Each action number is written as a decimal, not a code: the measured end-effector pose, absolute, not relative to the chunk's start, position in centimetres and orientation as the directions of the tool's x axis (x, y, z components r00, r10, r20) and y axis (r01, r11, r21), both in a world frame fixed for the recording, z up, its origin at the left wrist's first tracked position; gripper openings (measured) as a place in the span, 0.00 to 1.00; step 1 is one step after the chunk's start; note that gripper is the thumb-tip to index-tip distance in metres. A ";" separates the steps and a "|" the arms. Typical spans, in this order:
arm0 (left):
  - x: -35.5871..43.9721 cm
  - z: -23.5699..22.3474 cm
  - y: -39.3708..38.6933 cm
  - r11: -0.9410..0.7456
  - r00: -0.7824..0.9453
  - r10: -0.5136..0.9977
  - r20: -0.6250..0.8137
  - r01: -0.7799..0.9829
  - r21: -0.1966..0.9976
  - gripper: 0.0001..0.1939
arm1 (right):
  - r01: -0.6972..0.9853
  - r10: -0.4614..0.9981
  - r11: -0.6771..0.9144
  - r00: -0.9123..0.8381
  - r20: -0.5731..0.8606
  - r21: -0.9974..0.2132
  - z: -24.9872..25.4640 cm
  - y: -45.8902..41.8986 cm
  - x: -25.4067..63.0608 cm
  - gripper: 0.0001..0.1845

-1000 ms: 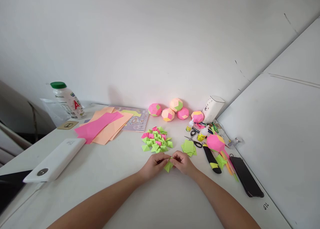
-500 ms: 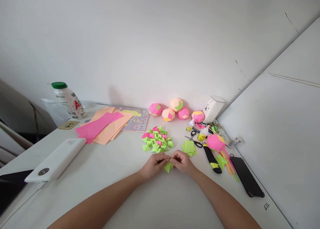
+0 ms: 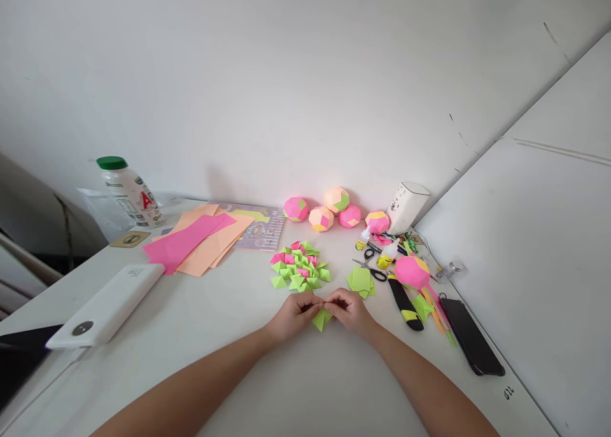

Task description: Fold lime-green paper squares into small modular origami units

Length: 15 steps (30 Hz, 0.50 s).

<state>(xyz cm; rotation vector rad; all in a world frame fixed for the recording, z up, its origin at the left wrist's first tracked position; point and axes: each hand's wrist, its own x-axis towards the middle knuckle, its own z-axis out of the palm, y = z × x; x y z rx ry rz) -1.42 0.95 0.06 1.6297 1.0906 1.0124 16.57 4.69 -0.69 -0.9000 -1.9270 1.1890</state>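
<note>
Between my two hands is a small piece of green paper (image 3: 322,320), partly folded, its lower corner pointing toward me. My left hand (image 3: 296,314) pinches its upper left edge with thumb and fingers. From the other side my right hand (image 3: 351,310) pinches it too, and the fingertips of both hands meet at the top. The fingers hide the paper's upper part. Just beyond my left hand lies a pile of folded green and pink paper pieces (image 3: 300,268). A stack of flat green paper squares (image 3: 361,281) sits beyond my right hand.
Scissors (image 3: 367,264), glue bottles (image 3: 387,254), a black-and-yellow cutter (image 3: 405,302) and a phone (image 3: 470,335) lie to the right. Several paper balls (image 3: 321,219) stand by the wall. Pink and peach sheets (image 3: 191,240), a white power bank (image 3: 107,306) and a bottle (image 3: 131,192) are left.
Both hands stay in almost the same spot, still pinching the green paper. My fingertips have shifted very slightly; the other things lie as before.
</note>
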 end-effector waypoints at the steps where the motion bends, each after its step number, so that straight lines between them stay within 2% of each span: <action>1: -1.4 0.0 1.0 -0.201 0.266 0.954 0.141 0.214 0.956 0.14 | 0.201 0.832 0.337 -0.521 0.191 -0.920 -0.6 4.7 16.6 0.09; 15: -1.2 -0.4 1.0 -0.164 0.155 0.978 0.140 0.151 0.975 0.13 | 0.062 0.832 0.066 -0.555 0.020 -0.996 -0.8 5.3 17.0 0.12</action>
